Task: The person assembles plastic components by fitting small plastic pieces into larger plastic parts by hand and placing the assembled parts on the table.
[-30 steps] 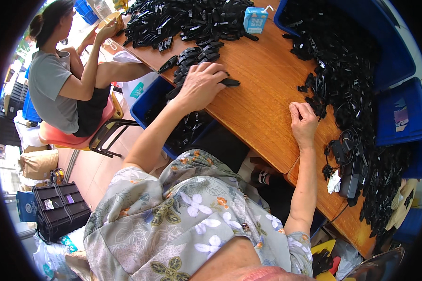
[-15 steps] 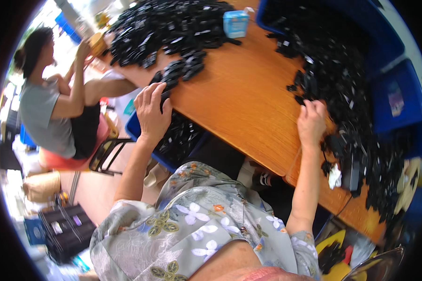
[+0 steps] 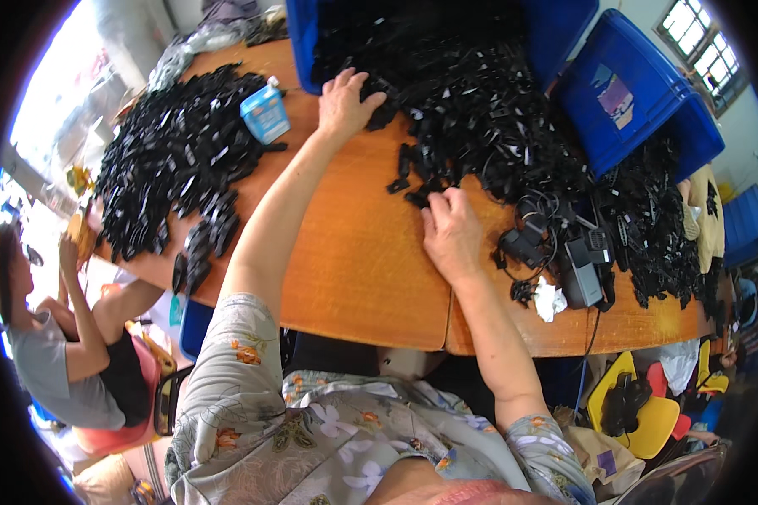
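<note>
Small black plastic pieces (image 3: 497,139) lie in a large heap that spills from a tipped blue bin (image 3: 301,46). My left hand (image 3: 343,103) reaches far across the table to the heap's left edge, beside the bin's rim. Its fingers are stretched out and the thumb stands apart, with black pieces right beside it. Nearer to me, my right hand (image 3: 455,237) is at the heap's front edge. Its fingers are curled in a pinch at a small black plastic piece (image 3: 417,197); the contact is partly hidden.
Another heap of black pieces (image 3: 173,160) covers the left of the wooden table (image 3: 345,278), beside a blue-and-white carton (image 3: 265,114). At right are a dark boxy device (image 3: 583,273) with cables, crumpled white paper (image 3: 549,300) and a blue crate (image 3: 627,101). A seated person (image 3: 67,362) works at left.
My view has turned right. My left hand has gone from the left heap's near edge to the far heap by the blue bin. The right hand stays at the right heap's edge.
</note>
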